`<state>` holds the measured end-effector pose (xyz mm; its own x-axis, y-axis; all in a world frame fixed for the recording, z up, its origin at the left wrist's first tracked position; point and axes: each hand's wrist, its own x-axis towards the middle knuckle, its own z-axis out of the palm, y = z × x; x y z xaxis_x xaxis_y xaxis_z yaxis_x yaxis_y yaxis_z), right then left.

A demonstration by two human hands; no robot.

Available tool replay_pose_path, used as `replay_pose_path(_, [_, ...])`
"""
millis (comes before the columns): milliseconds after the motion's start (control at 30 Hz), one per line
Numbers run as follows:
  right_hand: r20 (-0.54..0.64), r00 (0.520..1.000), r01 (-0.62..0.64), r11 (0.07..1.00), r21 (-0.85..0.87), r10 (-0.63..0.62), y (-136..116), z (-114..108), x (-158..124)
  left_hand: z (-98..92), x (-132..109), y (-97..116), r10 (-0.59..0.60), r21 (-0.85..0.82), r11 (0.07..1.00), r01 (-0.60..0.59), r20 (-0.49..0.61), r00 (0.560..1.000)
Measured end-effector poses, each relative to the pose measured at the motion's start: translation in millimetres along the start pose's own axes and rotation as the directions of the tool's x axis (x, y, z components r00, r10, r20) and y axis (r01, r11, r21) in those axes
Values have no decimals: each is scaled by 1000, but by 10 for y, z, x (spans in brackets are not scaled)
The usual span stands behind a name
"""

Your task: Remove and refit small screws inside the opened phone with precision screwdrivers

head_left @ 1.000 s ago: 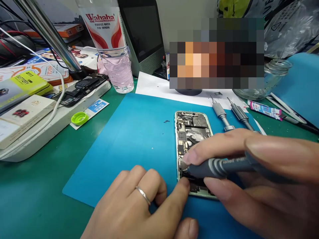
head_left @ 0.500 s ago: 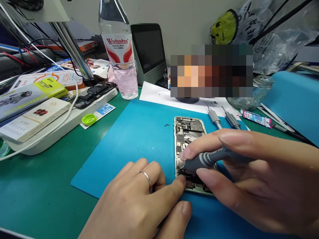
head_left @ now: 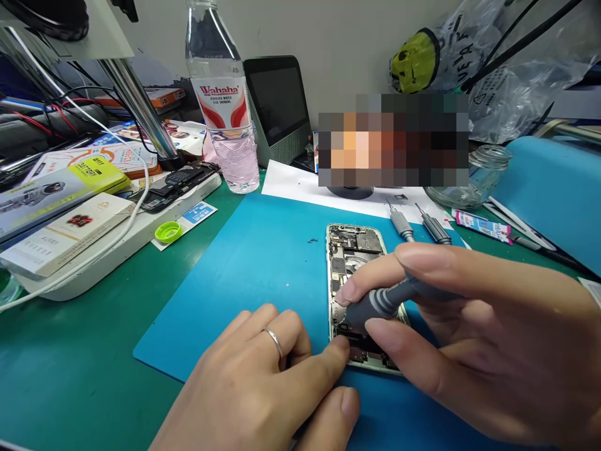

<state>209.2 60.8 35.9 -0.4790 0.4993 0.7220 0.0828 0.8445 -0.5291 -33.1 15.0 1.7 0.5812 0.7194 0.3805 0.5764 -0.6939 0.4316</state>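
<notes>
An opened smartphone [head_left: 339,266], its inner boards and metal shields bare, lies on the blue mat [head_left: 225,269]. My right hand [head_left: 479,332] is closed around a grey screwdriver [head_left: 375,304], which tilts down toward the phone's lower left part. Its tip is hard to make out against the dark parts. The index fingertip of my left hand [head_left: 263,382] presses on the phone's lower left edge. That hand's thumb is apart, beside the phone, while its other fingers bend loosely over the mat. My right hand hides the phone's right side.
Two more screwdrivers, one silver [head_left: 400,222] and one dark grey [head_left: 434,227], lie behind the phone. Farther back stand a water bottle [head_left: 224,113], a screen device [head_left: 279,103] and a glass jar [head_left: 488,172]. At left, boxes [head_left: 70,228] rest on a white power strip [head_left: 94,272].
The view has shifted slightly, so the background sits a little lower. Both hands and the screwdriver keep nearly the same places on the phone.
</notes>
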Motion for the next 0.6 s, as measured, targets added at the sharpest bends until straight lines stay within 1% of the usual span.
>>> replay_pose_path(167, [-8, 999, -35, 999, 15, 35, -10, 9, -10, 24, 20, -21, 15, 15, 1000, -15, -16, 1000])
replay_pose_path(367, [-4, 999, -39, 999, 19, 39, 8, -13, -36, 34, 1, -14, 30, 30, 999, -29, -12, 999])
replay_pose_path(467, [-2, 999, -45, 999, 17, 45, 27, -17, -16, 38, -5, -26, 24, 42, 999, -23, -25, 999])
replay_pose_path(600, [-4, 998, -59, 998, 33, 59, 34, -17, 34, 38, -1, -61, 56, 38, 998, -55, -19, 998])
